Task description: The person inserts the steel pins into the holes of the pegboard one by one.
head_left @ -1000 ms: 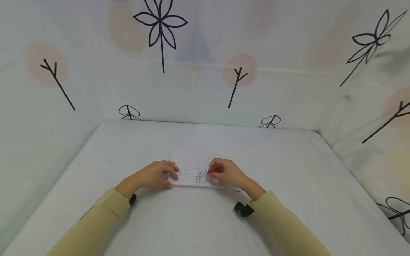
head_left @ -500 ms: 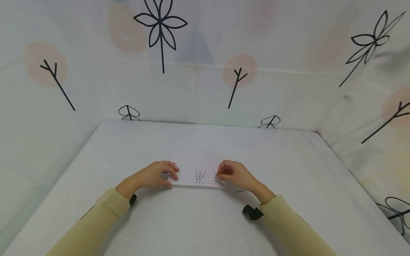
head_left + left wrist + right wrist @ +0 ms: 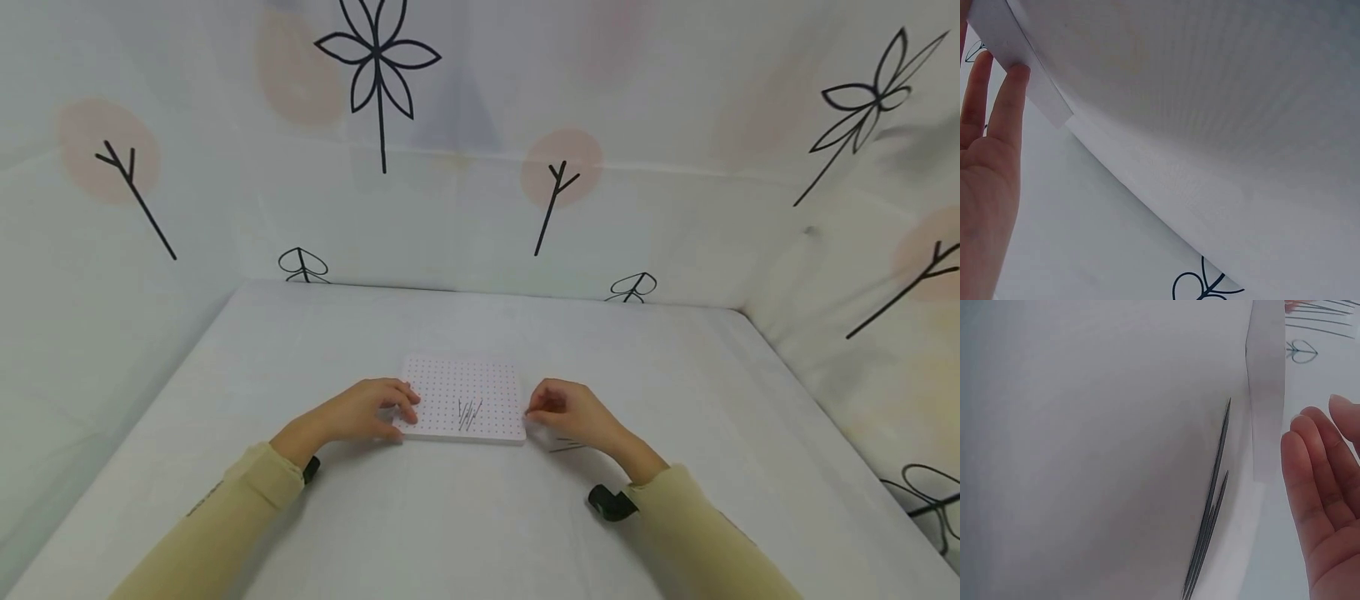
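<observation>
A white board [image 3: 431, 379] with a grid of small holes lies flat on the table. Several thin dark metal needles [image 3: 469, 414] stand slanted in its front part. The left hand [image 3: 360, 408] rests at the board's left edge, its fingers on top and thumb by the front corner; in the left wrist view fingers touch the board's side [image 3: 1044, 100]. Just off the right edge is the right hand [image 3: 566, 412], with thumb and fingertips near each other. Nothing shows between them in the right wrist view. Loose needles [image 3: 1207, 537] with pointed ends lie beside that hand.
A white cloth covers the table [image 3: 450, 517]. Behind it and at the sides hang pale curtains [image 3: 465, 217] printed with black line flowers and twigs. Each wrist wears a small black camera, such as the right one [image 3: 611, 503].
My right hand has moved right, from beside the standing needles to just past the board's right edge, uncovering that edge and more loose needles. The left hand and the board stay put.
</observation>
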{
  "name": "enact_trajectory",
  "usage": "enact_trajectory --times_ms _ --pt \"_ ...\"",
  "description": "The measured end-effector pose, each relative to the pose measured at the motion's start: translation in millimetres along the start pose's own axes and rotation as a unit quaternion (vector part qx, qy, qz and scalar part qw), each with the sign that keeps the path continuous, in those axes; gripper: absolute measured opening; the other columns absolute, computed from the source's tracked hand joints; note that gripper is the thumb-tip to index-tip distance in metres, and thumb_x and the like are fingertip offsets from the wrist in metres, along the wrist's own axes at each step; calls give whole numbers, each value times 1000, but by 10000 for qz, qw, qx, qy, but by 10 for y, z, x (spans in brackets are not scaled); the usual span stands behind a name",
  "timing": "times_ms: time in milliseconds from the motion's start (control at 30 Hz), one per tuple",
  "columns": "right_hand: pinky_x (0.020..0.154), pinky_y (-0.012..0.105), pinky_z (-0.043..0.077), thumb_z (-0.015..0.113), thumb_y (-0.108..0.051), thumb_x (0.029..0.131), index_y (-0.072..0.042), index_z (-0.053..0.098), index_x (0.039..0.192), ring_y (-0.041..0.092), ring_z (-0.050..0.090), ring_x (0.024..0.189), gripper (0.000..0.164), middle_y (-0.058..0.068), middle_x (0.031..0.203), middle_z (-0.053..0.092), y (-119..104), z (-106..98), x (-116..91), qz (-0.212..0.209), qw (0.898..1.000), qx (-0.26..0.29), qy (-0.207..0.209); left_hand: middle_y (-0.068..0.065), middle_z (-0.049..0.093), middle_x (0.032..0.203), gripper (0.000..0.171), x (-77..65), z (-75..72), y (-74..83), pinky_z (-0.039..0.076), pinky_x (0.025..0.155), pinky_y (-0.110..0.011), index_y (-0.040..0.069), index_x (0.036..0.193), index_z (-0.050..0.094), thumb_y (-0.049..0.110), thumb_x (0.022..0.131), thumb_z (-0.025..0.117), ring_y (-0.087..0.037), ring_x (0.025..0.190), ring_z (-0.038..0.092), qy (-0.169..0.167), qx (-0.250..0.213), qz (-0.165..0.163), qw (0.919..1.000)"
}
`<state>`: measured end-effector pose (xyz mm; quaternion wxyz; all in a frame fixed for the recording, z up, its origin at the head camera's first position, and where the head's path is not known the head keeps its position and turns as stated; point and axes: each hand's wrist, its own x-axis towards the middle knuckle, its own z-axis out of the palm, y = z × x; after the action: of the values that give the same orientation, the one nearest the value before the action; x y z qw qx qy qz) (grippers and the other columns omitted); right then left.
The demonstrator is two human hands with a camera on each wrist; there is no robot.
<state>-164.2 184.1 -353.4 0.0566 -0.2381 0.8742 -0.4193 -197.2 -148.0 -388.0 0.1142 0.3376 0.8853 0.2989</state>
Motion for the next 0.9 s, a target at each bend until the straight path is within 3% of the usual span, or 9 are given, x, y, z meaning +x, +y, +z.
enact_trajectory --times_ms 233,567,900 --pt "73 25 51 70 -5 82 -8 61 86 14 60 81 10 -1 86 63 462 -9 -7 5 10000 11 -16 0 58 118 21 2 6 3 31 104 -47 20 88 70 10 73 79 -27 122 44 3 -8 -32 10000" --pt "71 26 50 69 -7 83 -8 62 87 15 60 82 8 0 88 64 522 -98 -117 212 9997 -69 40 0 58 118 21 1 -1 18 32 104 -47 19 88 70 9 72 79 -27 122 44 22 -52 3 10000" --pt "69 24 49 69 -3 82 -8 64 85 12 57 78 8 -2 84 62 583 -209 -189 228 9984 -471 -209 0 58 118 20 2 0 13 31 104 -47 19 88 69 9 73 79 -28 122 44 -8 -70 8 10000"
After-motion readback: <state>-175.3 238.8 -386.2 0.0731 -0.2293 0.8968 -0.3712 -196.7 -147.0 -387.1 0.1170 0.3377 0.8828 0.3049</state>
